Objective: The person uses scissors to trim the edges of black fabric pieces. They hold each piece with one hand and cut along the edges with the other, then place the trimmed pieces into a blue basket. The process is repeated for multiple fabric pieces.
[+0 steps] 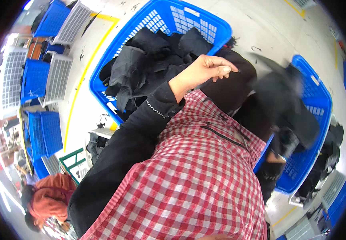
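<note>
My left hand (207, 72) is over my lap, its thumb and index finger pressed together in a pinch. Whatever is between the fingertips, if anything, is too small to name. To its left a blue plastic basket (97, 80) holds a heap of black cloth pieces (135, 66). My right hand (275, 158) is low at the right, by a second blue basket (321, 100). Only a bit of skin above its dark cuff shows; the fingers are hidden. Just above that hand a black cloth piece (285, 104) is smeared by motion, across the right basket.
Several blue and white baskets (41, 82) line the left side, past a yellow floor line (79, 86). A person in a rust-coloured top (53, 194) is at lower left. More dark cloth (329, 154) lies beyond the right basket. My red-and-white checked apron (193, 172) covers my lap.
</note>
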Demonstrator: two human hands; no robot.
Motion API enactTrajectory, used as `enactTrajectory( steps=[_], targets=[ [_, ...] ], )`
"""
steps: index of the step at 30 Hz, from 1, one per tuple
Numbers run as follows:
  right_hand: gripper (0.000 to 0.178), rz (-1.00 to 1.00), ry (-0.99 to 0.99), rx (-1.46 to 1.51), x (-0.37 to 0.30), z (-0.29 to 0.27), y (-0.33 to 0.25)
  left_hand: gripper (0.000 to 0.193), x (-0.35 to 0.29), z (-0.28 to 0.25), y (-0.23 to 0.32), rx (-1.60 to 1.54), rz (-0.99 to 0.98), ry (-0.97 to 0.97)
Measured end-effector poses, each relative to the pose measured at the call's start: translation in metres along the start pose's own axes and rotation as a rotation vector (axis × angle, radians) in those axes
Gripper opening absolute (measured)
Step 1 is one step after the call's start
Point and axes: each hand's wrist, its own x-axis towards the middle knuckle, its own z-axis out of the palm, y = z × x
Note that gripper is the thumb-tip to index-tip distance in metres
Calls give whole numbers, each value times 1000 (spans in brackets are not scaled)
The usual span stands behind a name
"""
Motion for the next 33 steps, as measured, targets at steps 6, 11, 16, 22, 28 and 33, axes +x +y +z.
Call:
enactTrajectory(
  steps=[6,11,16,22,28,33],
  targets=[
    [40,-77,218,-850,20,-166,21,22,-7,-127,-133,222,-364,618],
    [37,316,302,196,-18,-177,54,48,55,-230,-231,602,-370,828],
    [44,454,383,158,-19,-127,40,84,162,-276,-261,1012,-403,766],
    [45,472,312,-64,3,-98,25,75,184,-248,-254,1220,-723,349],
    [36,-195,-98,-703,11,-60,13,48,144,-217,-80,634,-86,616],
    [38,137,116,-136,27,20,-34,46,82,-156,64,-533,245,577]
  ],
)
